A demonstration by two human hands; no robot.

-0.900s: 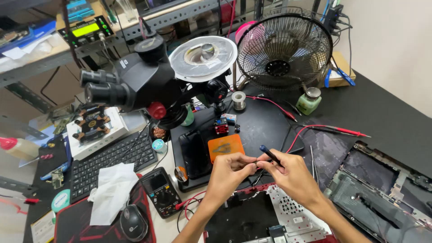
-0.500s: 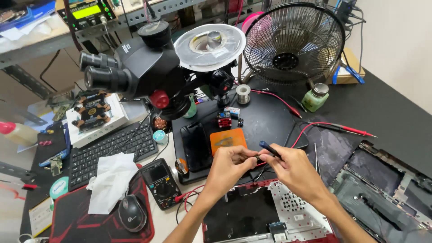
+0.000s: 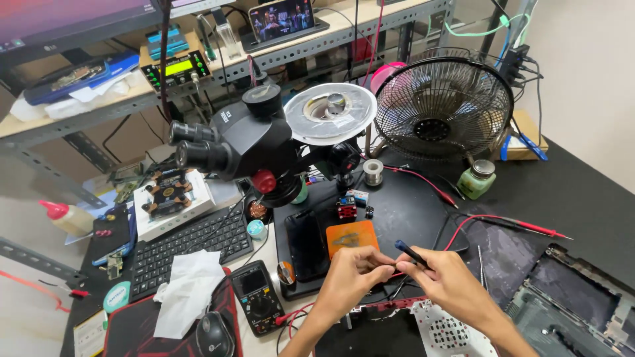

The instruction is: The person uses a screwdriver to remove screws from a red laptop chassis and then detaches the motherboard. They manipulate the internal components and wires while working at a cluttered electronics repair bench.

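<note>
Left hand [image 3: 349, 274] and right hand [image 3: 450, 284] together low in the view, fingertips nearly touching, over the front edge of the black work mat [image 3: 403, 211]

Right hand clenched around a slim dark tool with a blue tip [image 3: 411, 252], tip pointing up and to the left, shaft running back into the fist

Left hand with fingers pinched toward the tool's lower end; whatever sits between those fingertips too small to make out, so impossible to tell if anything is grasped there

Just beyond the left hand, an orange pad [image 3: 352, 238] flat on the mat, beside a dark phone-like slab [image 3: 306, 244]

Below both wrists, an opened laptop base [image 3: 397, 334] with a white perforated panel [image 3: 453, 334]; further right, another stripped laptop shell [image 3: 569, 311]

Red probe leads [image 3: 516, 223] trailing across the mat toward the right hand

Behind the mat, a black stereo microscope [image 3: 245, 149] with a ring light disc [image 3: 329, 112], a black desk fan [image 3: 442, 109] to its right, a small green jar [image 3: 477, 178] near the fan's foot

Off to the left: a black keyboard [image 3: 188, 248], crumpled white tissue [image 3: 185, 291], a black multimeter [image 3: 256, 297], a mouse [image 3: 213, 334] on a dark pad with red trim
</note>
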